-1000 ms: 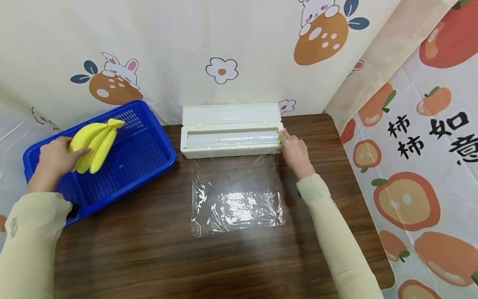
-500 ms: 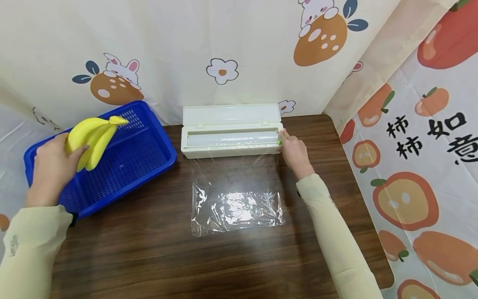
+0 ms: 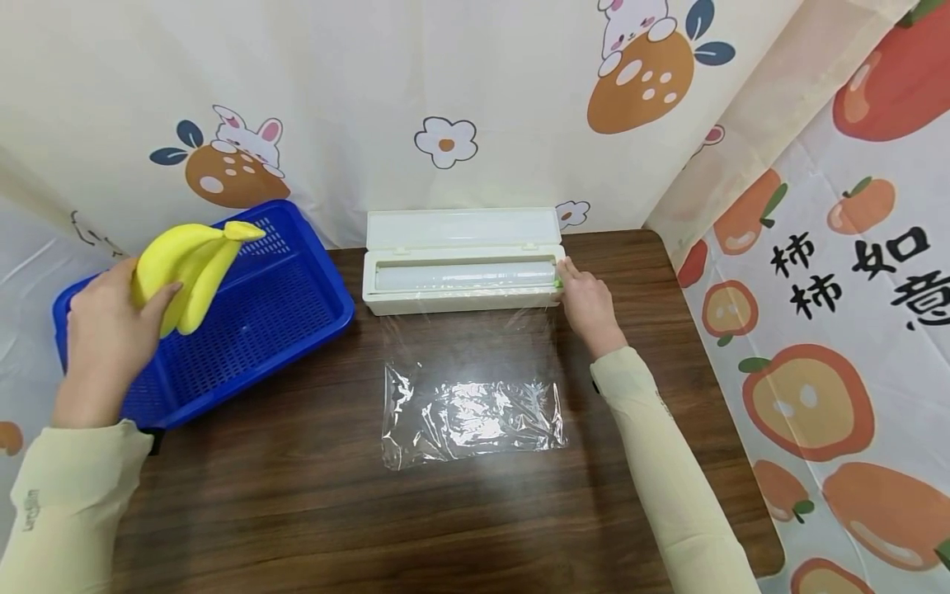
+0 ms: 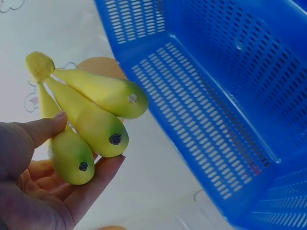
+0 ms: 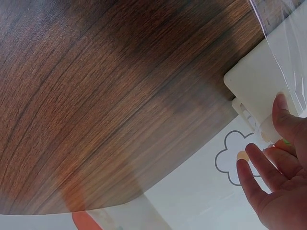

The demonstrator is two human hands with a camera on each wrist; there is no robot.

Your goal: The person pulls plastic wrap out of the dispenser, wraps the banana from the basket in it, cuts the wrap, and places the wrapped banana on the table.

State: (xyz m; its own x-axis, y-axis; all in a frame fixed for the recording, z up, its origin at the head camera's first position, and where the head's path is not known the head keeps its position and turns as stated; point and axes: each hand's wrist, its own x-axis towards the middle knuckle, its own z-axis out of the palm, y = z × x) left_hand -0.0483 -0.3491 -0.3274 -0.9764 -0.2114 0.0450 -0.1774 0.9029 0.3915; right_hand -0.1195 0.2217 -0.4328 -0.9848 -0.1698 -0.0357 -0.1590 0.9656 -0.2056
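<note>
A bunch of yellow bananas (image 3: pixel 195 268) is gripped in my left hand (image 3: pixel 110 338), over the left part of a blue plastic basket (image 3: pixel 252 322). In the left wrist view, the thumb lies on one banana (image 4: pixel 72 155) and the fingers pass underneath; the bunch is outside the basket wall (image 4: pixel 192 115) from this angle. My right hand (image 3: pixel 589 305) holds the right end of a white cling film box (image 3: pixel 460 306), thumb on its front face (image 5: pixel 261 79). Its lid is up, showing the film roll (image 3: pixel 463 275). A sheet of clear film (image 3: pixel 475 412) runs from it across the table.
The brown wooden table (image 3: pixel 356 528) ends at the right beside a cloth (image 3: pixel 801 272) printed with persimmons. A cream curtain (image 3: pixel 334 82) hangs right behind the box and basket. A small green part (image 3: pixel 558 284) shows at the box's right end.
My left hand has lifted the bananas up a little and shifted slightly to the right. The right hand, box and film stay where they were.
</note>
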